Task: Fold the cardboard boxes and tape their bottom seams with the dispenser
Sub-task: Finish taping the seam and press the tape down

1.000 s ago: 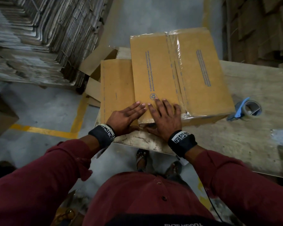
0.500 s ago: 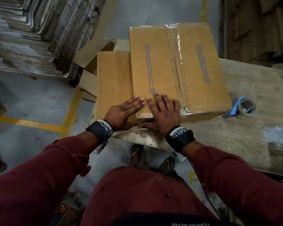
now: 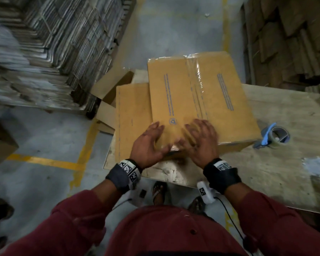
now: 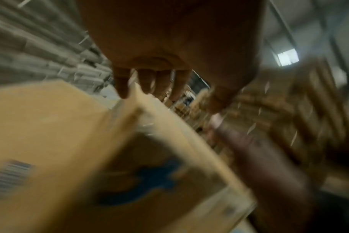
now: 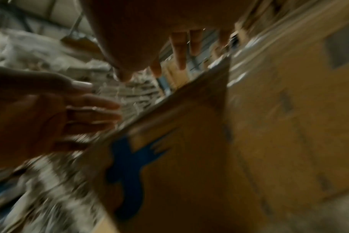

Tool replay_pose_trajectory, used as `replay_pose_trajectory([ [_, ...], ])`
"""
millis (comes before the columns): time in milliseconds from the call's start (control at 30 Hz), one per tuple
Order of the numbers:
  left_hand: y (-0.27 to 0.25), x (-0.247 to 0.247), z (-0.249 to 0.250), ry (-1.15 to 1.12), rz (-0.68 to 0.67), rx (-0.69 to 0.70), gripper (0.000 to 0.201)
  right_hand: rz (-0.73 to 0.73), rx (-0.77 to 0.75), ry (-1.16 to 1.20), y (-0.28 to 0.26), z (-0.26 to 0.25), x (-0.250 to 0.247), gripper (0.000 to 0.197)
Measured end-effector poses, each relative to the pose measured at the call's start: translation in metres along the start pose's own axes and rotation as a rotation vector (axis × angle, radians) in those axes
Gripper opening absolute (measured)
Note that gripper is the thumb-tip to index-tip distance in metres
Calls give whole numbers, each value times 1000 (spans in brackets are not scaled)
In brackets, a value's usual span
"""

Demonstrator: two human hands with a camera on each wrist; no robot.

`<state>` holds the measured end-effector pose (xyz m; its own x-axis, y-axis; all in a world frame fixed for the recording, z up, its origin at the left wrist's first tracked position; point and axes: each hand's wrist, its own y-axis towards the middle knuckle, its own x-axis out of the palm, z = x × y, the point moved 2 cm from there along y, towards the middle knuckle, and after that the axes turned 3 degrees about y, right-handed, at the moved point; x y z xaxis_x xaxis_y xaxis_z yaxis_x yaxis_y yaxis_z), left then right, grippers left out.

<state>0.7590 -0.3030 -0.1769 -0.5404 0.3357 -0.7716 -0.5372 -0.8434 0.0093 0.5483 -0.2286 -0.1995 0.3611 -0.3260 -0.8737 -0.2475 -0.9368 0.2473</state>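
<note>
A folded cardboard box (image 3: 198, 97) stands on the plywood table (image 3: 284, 172), with clear tape running along its top seam. Both my hands are motion-blurred at its near left corner. My left hand (image 3: 150, 143) is at the corner's left side with its fingers spread. My right hand (image 3: 201, 139) is over the box's near edge, fingers straight. In the left wrist view the straight fingers (image 4: 149, 82) sit just above the box (image 4: 70, 141). The right wrist view shows the box (image 5: 209, 157) and the open left hand (image 5: 70, 107). I cannot tell whether either hand touches it. The blue tape dispenser (image 3: 273, 135) lies right of the box.
A flat cardboard sheet (image 3: 133, 119) lies under and left of the box, at the table's left edge. Stacks of flattened boxes (image 3: 54, 43) fill the floor at the left, and more cardboard (image 3: 288, 34) stands at the right. Yellow lines (image 3: 44, 160) mark the floor.
Both hands lay flat, pressing the box's near left corner. Now they are blurred and drawn slightly apart, the left turned towards the corner's side. The box and dispenser stayed put.
</note>
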Motion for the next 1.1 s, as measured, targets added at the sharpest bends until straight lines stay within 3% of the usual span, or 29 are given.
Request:
replay_pose_trajectory([
  [133,19,-1,63,-131,-20,-189,75,195,346,-5,-4,66,-54,64],
  [200,33,6,85,-105,-47,-221,87,192,532,86,-9,112,-72,72],
  [267,42,18,98,2,-102,-247,97,139,700,235,-18,152,-80,92],
  [333,42,37,108,229,-177,-127,98,105,813,473,-28,178,-82,112],
  [400,34,66,120,403,-255,119,84,49,907,645,-36,188,-76,104],
  [467,25,96,129,484,-318,288,72,-15,894,666,-44,194,-67,94],
  [533,21,113,131,582,-386,303,63,-20,870,653,-53,209,-50,103],
  [600,19,119,129,626,-397,275,61,-12,868,654,-59,212,-43,97],
  [800,14,130,119,593,-382,228,82,71,817,743,-46,187,-84,35],
  [867,14,130,116,515,-282,207,90,86,786,768,-35,177,-92,28],
  [967,7,124,114,337,-49,184,94,111,664,718,-20,150,-112,60],
  [1100,11,93,123,103,150,54,94,188,430,613,24,100,-150,54],
])
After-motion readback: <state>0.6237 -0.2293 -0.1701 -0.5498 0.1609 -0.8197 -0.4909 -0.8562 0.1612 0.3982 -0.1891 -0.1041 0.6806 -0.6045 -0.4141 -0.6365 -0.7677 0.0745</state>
